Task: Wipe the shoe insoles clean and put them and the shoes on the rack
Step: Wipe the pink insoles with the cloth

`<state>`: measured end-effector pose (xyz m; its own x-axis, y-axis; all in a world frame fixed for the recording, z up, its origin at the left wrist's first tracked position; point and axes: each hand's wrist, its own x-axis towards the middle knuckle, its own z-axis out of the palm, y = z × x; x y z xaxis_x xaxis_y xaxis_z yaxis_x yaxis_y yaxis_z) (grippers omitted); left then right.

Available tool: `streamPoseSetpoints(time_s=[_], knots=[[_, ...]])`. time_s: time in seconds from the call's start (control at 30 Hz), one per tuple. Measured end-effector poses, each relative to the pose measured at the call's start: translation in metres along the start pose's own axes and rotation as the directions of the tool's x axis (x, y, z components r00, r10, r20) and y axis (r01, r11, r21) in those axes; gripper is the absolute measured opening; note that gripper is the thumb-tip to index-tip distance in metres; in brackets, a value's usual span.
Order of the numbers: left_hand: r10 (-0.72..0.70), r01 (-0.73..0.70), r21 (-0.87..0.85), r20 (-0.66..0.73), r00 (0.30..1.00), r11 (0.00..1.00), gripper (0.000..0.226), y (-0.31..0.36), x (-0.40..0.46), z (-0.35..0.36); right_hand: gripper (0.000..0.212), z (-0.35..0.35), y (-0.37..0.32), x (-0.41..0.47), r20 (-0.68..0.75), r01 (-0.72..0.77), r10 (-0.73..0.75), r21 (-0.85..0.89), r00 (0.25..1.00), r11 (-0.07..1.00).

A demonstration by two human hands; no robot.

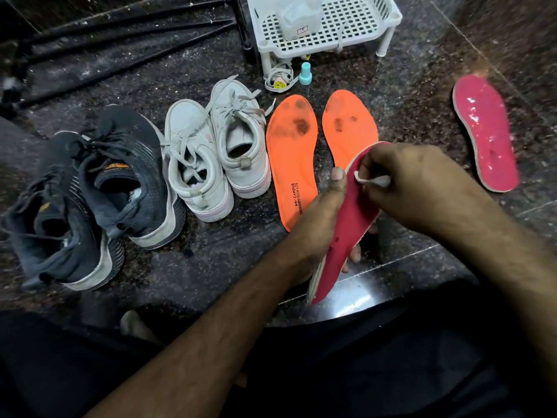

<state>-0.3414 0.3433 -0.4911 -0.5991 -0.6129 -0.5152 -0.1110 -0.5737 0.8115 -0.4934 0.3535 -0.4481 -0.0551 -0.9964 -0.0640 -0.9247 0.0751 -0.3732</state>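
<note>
While the left hand (324, 212) gripped a pink insole (349, 218) by its edge at centre right of the frame, thumb laid along the rim and fingers curled behind it, the right hand (413, 188) pinched a small white wipe (372, 181) against the toe end of that insole. By the look of things the work was not far along. A second pink insole (485, 134) lay flat on the floor (211, 260) at the right edge, glistening wet with shiny patches, so it had probably been wiped. Two orange insoles (294, 152) lay side by side at centre, foam-like and smooth, both carrying dark smudges near the toes; they seemed unwiped. Nothing from the task stood on the white rack (361, 31) at top centre, a plastic lattice shelf on short legs holding only a pale packet (298, 18). Grey lace-up sneakers (217, 146) and dark knit sneakers (93, 188) with pale soles waited in the left half of the frame, well apart from the rack. A small teal bottle (305, 73) stood just below the rack. The floor was dark speckled polished stone.
</note>
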Motion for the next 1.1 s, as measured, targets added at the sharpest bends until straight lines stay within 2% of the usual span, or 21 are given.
streamPoseSetpoints(time_s=[0.13, 0.2, 0.27, 0.33, 0.4, 0.5, 0.57, 0.63, 0.73, 0.83, 0.93, 1.0, 1.1], knots=[[-0.003, -0.003, -0.092, -0.068, 0.998, 0.996, 0.075, 0.001, 0.001, 0.001, 0.014, 0.005, -0.021, -0.010, 0.279, 0.122, -0.160, 0.151, 0.947, 0.981], [0.000, -0.011, -0.203, -0.057, 0.998, 0.979, 0.074, 0.005, 0.001, 0.001, 0.016, 0.007, -0.027, -0.013, 0.340, 0.154, -0.220, 0.211, 0.914, 0.965], [-0.032, 0.028, -0.222, -0.017, 0.999, 0.975, 0.078, 0.007, 0.000, -0.001, 0.012, 0.007, -0.027, -0.012, 0.356, 0.142, -0.216, 0.223, 0.909, 0.964], [-0.068, 0.066, -0.141, -0.012, 0.998, 0.988, 0.086, 0.005, 0.003, -0.004, 0.007, 0.004, -0.021, -0.008, 0.297, 0.100, -0.155, 0.193, 0.942, 0.976], [-0.059, 0.059, -0.111, 0.007, 0.998, 0.992, 0.091, 0.002, 0.007, -0.005, 0.011, 0.001, -0.012, -0.004, 0.132, 0.037, -0.059, 0.164, 0.990, 0.986], [-0.019, 0.028, -0.135, 0.063, 0.998, 0.990, 0.092, -0.003, 0.007, -0.003, 0.011, -0.006, 0.000, 0.001, -0.094, -0.075, 0.090, 0.148, 0.991, 0.986], [-0.003, 0.013, -0.138, 0.076, 0.997, 0.990, 0.092, -0.005, 0.008, -0.002, 0.010, -0.006, 0.000, 0.001, -0.114, -0.089, 0.102, 0.115, 0.988, 0.989], [0.006, 0.003, -0.144, 0.063, 0.998, 0.990, 0.091, -0.005, 0.010, -0.002, 0.010, -0.001, -0.007, 0.000, -0.061, -0.035, 0.040, 0.088, 0.997, 0.995], [-0.027, 0.011, -0.187, -0.084, 0.996, 0.982, 0.082, -0.001, 0.011, -0.004, 0.010, 0.010, -0.026, -0.007, 0.128, 0.087, -0.100, 0.103, 0.987, 0.991], [-0.023, -0.054, -0.257, -0.287, 0.958, 0.965, 0.071, 0.000, 0.017, -0.014, 0.014, 0.015, -0.040, -0.015, 0.334, 0.175, -0.223, 0.168, 0.916, 0.970], [-0.015, -0.100, -0.253, -0.416, 0.909, 0.962, 0.063, 0.000, 0.023, -0.019, 0.014, 0.018, -0.041, -0.018, 0.390, 0.202, -0.266, 0.198, 0.881, 0.959], [-0.007, -0.107, -0.273, -0.386, 0.923, 0.956, 0.061, 0.002, 0.022, -0.019, 0.009, 0.018, -0.039, -0.016, 0.360, 0.186, -0.235, 0.165, 0.903, 0.969], [-0.008, -0.034, -0.375, -0.110, 0.994, 0.927, 0.057, 0.011, 0.012, -0.016, 0.018, 0.012, -0.034, -0.013, 0.247, 0.131, -0.165, 0.147, 0.955, 0.980]])
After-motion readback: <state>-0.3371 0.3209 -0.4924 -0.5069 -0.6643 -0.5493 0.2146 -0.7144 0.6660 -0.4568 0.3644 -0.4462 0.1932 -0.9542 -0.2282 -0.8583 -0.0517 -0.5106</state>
